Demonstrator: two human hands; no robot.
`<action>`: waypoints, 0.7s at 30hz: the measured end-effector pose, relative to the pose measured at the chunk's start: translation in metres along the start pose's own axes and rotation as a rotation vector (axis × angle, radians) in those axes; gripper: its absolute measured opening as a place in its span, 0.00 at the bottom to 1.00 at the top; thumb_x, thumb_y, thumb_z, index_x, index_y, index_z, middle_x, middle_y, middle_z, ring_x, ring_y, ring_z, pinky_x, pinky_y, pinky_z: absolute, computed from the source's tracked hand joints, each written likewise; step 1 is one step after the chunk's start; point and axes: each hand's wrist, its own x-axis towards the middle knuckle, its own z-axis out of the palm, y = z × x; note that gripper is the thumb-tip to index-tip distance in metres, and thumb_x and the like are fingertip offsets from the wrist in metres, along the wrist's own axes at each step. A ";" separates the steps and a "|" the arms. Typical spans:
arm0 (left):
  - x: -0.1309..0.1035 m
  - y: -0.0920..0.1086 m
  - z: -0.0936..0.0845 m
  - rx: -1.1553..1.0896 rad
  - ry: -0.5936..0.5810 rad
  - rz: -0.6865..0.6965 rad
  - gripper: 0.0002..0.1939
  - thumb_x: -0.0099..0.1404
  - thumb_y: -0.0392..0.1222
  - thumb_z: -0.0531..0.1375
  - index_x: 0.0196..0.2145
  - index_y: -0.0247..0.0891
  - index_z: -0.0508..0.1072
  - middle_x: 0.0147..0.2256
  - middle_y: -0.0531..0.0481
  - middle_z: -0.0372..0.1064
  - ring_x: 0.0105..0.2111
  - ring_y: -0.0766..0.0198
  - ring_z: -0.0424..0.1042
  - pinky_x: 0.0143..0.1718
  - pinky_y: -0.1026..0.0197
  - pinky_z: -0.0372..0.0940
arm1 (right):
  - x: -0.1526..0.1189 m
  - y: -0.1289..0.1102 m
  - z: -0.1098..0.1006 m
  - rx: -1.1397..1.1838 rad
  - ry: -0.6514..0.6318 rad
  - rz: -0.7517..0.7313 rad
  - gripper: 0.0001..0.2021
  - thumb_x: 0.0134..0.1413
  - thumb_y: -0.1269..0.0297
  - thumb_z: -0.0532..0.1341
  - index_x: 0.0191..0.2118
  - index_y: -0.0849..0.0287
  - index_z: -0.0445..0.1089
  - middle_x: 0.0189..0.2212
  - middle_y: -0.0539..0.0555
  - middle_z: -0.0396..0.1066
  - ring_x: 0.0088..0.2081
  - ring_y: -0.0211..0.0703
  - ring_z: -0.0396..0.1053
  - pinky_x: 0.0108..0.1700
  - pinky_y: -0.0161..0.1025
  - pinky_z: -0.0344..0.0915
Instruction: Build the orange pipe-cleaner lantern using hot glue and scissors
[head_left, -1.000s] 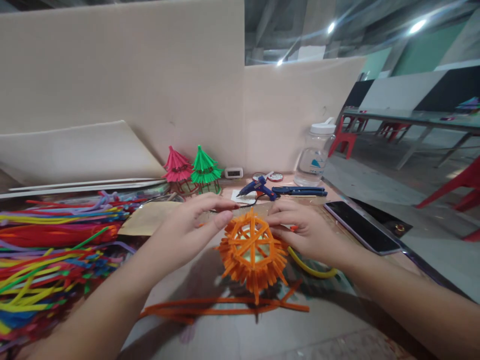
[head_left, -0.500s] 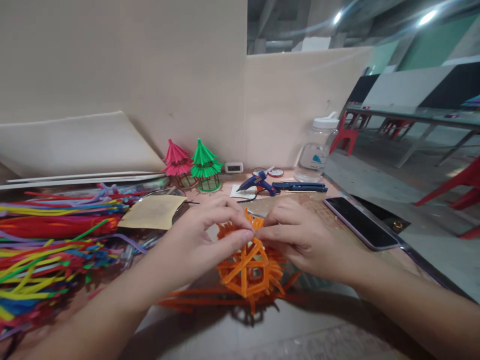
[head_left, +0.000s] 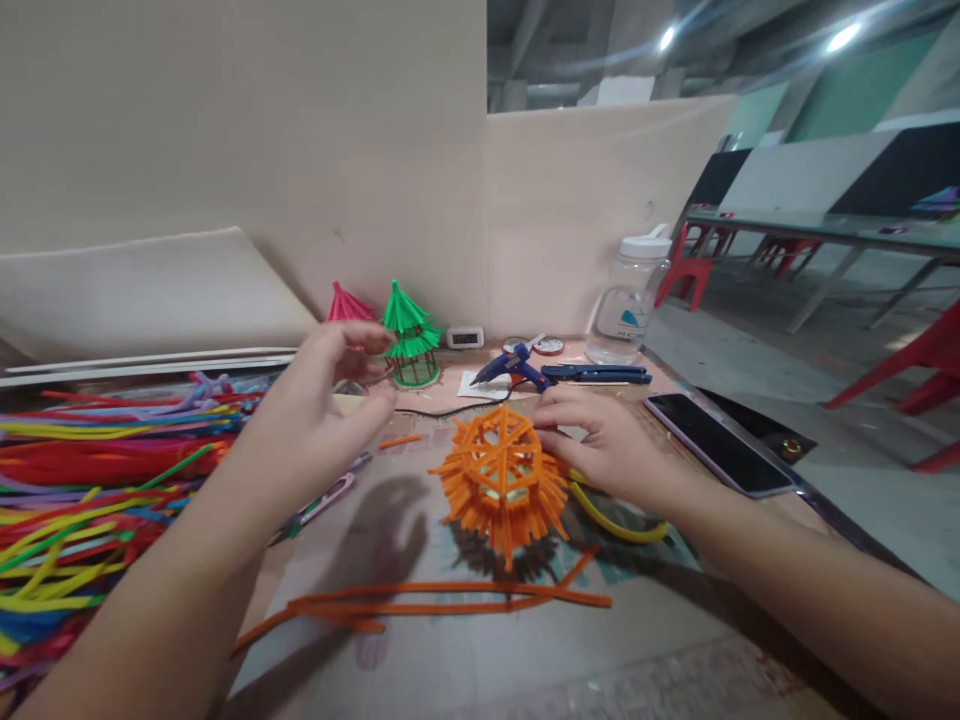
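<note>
An orange pipe-cleaner model (head_left: 502,470), with a spoked ring on top and a fringe of short strips around it, is tilted toward me. At its right edge, my right hand (head_left: 600,440) grips it between thumb and fingers. My left hand (head_left: 330,390) is raised to the left of it, apart from it, with fingers curved, spread and holding nothing. In front of the model lie loose orange pipe cleaners (head_left: 450,598). A curved yellow strip (head_left: 622,525) lies under the right forearm.
Bundles of coloured pipe cleaners (head_left: 97,520) cover the left side. Toward the back stand a green pagoda-like model (head_left: 409,330), a pink one (head_left: 349,302), a blue glue gun (head_left: 517,367) and a water bottle (head_left: 626,300). A phone (head_left: 720,445) lies at right; scissors (head_left: 330,500) lie left.
My left hand has let go of the orange model and moved left and up. The model has turned so its spoked top shows. My right hand stays at its right side.
</note>
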 end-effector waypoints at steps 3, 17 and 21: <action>0.002 -0.004 0.004 0.059 0.003 0.054 0.16 0.66 0.42 0.58 0.51 0.39 0.68 0.47 0.48 0.68 0.46 0.57 0.69 0.50 0.55 0.63 | 0.000 0.007 0.004 0.016 0.014 0.055 0.09 0.59 0.74 0.60 0.35 0.56 0.78 0.31 0.52 0.75 0.34 0.42 0.72 0.39 0.39 0.67; -0.013 0.020 0.023 0.018 -0.238 0.154 0.09 0.67 0.47 0.58 0.40 0.42 0.73 0.49 0.47 0.67 0.52 0.55 0.68 0.56 0.51 0.63 | -0.003 -0.017 -0.002 -0.147 0.001 -0.070 0.09 0.63 0.72 0.58 0.35 0.59 0.75 0.30 0.54 0.73 0.35 0.42 0.69 0.38 0.40 0.65; -0.020 0.028 0.023 0.054 -0.303 0.227 0.10 0.69 0.46 0.57 0.38 0.45 0.78 0.57 0.47 0.66 0.60 0.50 0.62 0.62 0.43 0.57 | -0.003 -0.021 -0.003 -0.152 -0.017 -0.069 0.09 0.64 0.72 0.58 0.35 0.57 0.75 0.30 0.53 0.73 0.35 0.42 0.68 0.38 0.41 0.66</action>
